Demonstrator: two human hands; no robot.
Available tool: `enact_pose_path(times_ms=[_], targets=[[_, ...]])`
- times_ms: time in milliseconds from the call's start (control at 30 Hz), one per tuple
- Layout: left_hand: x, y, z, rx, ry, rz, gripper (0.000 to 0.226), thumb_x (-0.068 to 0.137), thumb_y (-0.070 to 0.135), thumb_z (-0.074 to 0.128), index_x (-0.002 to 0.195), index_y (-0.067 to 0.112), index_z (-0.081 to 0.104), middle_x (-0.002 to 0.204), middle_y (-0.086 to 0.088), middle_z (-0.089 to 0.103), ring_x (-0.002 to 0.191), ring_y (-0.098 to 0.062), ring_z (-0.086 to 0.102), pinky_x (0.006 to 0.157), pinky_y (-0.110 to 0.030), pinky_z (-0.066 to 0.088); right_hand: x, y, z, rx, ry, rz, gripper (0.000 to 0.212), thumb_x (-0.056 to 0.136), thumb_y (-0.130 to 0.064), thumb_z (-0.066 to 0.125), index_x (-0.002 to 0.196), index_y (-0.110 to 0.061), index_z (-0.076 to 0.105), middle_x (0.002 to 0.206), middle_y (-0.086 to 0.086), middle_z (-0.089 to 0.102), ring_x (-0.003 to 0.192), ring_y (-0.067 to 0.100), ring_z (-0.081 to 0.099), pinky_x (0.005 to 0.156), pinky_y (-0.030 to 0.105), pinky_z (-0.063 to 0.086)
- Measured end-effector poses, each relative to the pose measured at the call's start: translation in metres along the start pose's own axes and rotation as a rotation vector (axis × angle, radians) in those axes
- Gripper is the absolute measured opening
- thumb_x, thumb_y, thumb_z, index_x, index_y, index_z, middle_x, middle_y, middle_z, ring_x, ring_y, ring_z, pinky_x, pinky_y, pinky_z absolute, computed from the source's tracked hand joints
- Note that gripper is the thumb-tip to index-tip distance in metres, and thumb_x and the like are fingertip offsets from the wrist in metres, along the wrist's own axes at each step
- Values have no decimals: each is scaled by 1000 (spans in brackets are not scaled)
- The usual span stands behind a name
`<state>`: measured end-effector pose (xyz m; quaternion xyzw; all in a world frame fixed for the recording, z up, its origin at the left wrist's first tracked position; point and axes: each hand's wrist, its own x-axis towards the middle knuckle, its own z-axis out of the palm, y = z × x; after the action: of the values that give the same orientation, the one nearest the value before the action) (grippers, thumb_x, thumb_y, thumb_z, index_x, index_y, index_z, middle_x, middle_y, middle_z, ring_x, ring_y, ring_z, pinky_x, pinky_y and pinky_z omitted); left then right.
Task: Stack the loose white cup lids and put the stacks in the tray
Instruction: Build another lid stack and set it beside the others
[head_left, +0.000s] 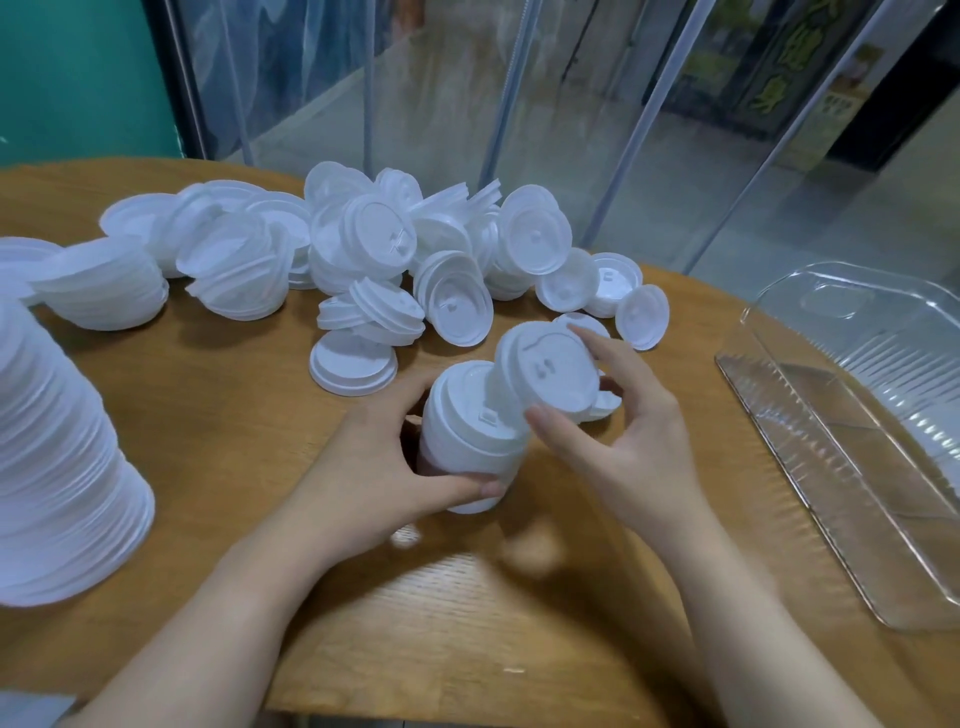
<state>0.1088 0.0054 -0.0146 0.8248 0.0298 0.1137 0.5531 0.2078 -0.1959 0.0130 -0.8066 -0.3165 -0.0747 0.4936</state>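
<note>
At table (218, 415) centre, near edge: left hand (374, 462) grips short lid stack (467, 441), fingers curled round it, thumb at its near end. Right hand (623, 431) pinches single lid (550, 369), tilted, touching stack top. Loose lids (405, 249) piled far-centre. Tall stack (57, 467) at left. Clear tray (841, 431) at right, w/o lids inside.

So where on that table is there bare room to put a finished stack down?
Bare wood shows between the tall stack at the left edge and the left hand, along the near edge, and between the right hand and the clear tray. The lid pile crowds the far side.
</note>
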Motion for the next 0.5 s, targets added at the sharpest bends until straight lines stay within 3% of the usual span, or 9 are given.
enact_pose_path(times_ms=[233,500], targets=[[-2,2,0,-44,-12,-25,77,62,29,99,125,48,61,111,29,71,102,3,67,80,-13,53,-5,-22,14,-33,-164,-5,60,75,-55,77,128,-31,64,122,-21,66,118,5,59,93,8,39],[-2,4,-1,-57,-16,-25,74,62,28,98,123,50,62,110,32,70,102,5,66,79,-7,49,-2,-26,17,-152,-248,-12,49,79,-41,87,122,-33,63,118,-20,63,116,1,57,90,7,38]])
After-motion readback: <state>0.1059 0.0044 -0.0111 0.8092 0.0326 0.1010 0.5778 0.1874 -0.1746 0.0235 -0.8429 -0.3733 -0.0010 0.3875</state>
